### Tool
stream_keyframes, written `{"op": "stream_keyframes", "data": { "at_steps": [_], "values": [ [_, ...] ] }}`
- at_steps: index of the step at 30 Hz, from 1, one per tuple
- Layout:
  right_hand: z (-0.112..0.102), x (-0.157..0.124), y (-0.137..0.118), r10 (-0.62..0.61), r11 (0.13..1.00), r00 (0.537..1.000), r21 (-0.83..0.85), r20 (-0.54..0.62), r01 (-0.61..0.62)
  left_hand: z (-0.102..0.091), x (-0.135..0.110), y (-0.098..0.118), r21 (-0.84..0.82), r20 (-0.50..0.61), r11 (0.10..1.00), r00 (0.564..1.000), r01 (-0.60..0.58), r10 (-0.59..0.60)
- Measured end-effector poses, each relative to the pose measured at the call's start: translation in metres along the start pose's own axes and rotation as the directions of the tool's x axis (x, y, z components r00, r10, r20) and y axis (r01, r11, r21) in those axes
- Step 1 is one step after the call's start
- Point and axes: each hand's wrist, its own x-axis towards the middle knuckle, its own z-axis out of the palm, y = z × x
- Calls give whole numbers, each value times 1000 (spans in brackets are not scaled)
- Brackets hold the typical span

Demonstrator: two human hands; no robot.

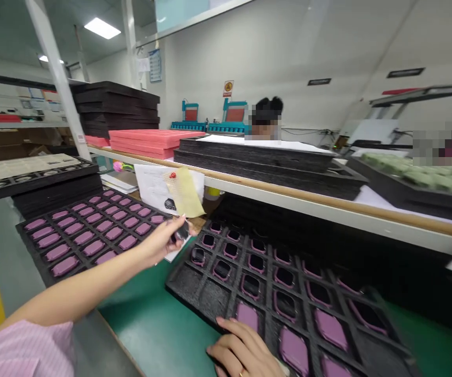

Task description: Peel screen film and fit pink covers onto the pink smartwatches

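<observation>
My left hand (pixel 166 240) reaches forward between two black foam trays, its fingers pinched on a small dark part with a purple edge (pixel 181 231). It hovers at the near corner of the left tray (pixel 33 241), which holds rows of purple parts (pixel 92 230). My right hand (pixel 241 352) rests with fingers spread flat on the near edge of the right tray (pixel 194 288). That tray holds several purple-rimmed dark parts (pixel 251 285) and some solid purple ones (pixel 330 327).
A shelf (pixel 328 207) above the bench carries stacked black trays (pixel 257 157) and pink trays (pixel 147 140). More black trays stand at left (pixel 37 180). Papers and a yellow note (pixel 184 191) hang under the shelf. A person sits behind the shelf. Green mat (pixel 151 319) lies below.
</observation>
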Motion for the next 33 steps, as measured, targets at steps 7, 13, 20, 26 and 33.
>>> {"op": "stream_keyframes", "data": {
  "at_steps": [7, 13, 20, 26, 33],
  "values": [
    [-79, 32, -18, -117, 989, 982, 77, -147, 130, 93, -77, -44, -275, 576, 694, 692, 665, -435],
    [-125, 41, 3, 247, 965, 952, -47, -180, -259, 129, -83, -62, -217, 655, 771, 675, 598, -339],
    [-124, 34, 21, 404, 898, 915, 194, -13, -394, 135, -68, -80, -286, 686, 791, 692, 541, -225],
    [-110, 35, 19, 428, 890, 899, 217, -93, -401, 126, -65, -86, -265, 719, 817, 670, 512, -186],
    [-122, 38, 19, 718, 672, 607, 568, -341, -475, 123, -69, -90, -255, 764, 821, 627, 511, -153]
  ]
}}
